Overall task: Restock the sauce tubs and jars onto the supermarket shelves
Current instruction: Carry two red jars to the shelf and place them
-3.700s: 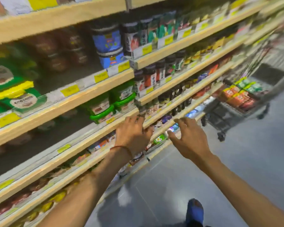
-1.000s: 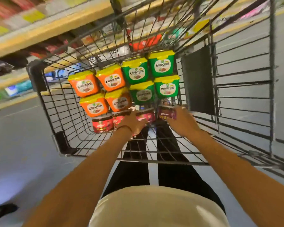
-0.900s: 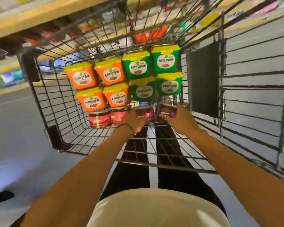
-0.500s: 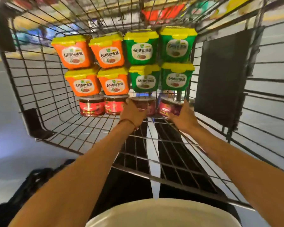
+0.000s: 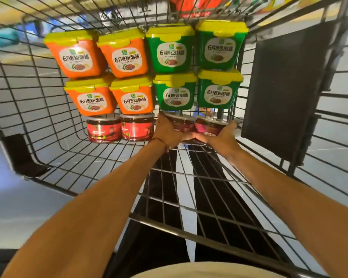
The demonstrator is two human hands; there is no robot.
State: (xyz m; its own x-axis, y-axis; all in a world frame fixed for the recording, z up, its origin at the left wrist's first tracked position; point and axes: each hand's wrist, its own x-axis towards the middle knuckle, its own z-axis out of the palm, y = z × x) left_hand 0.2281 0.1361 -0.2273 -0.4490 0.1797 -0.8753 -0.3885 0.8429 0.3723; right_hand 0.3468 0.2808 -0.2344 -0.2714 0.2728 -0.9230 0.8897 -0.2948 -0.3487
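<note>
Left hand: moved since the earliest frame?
Yes: the left hand went from shelf edge into the cart, now gripping a jar beside the red jars.

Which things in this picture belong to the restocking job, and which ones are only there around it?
For the job:
- four orange tubs
- four green tubs
- two red jars standing untouched
- left-hand jar, held by the left hand
- right-hand jar, held by the right hand

Only around:
- cart, which merely carries the stock
- black flap
- wrist cord
</note>
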